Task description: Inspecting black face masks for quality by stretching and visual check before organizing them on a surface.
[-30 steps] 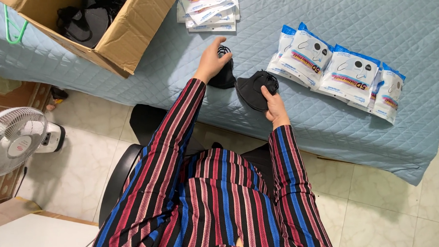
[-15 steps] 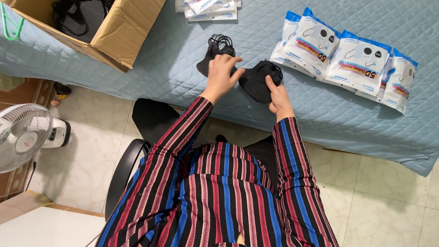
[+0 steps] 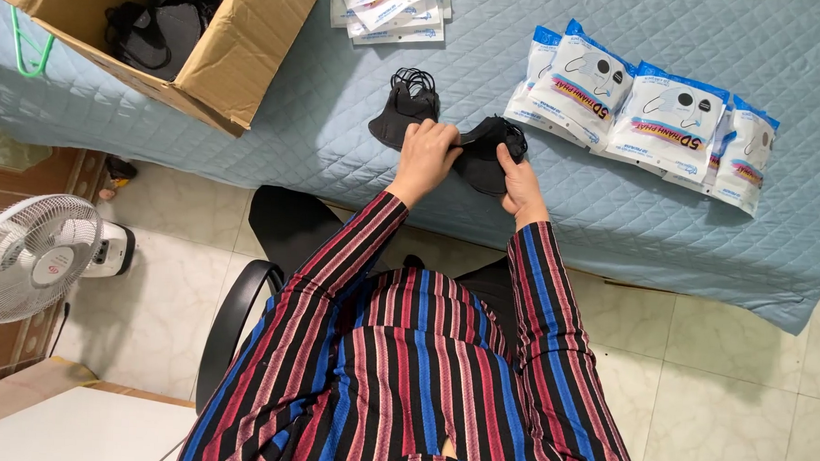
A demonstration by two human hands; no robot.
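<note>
Left hand [image 3: 424, 157] moved onto black mask [image 3: 487, 155], packets [image 3: 650, 121] beside.

Quilted blue table [image 3: 340, 135] bears cardboard box [image 3: 243, 39], black masks [image 3: 406, 110], packets [image 3: 654, 121], flat sleeves [image 3: 387, 8].

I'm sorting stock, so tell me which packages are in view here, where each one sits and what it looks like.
Sealed pouches: overlapping row on the blue quilted cover, right of the hands; white with blue tops.
Flat packets: stack at the top edge, white and blue.
Cardboard box: top left, open, brown, dark items inside.
Both the left hand and right hand hold a black mask.
</note>
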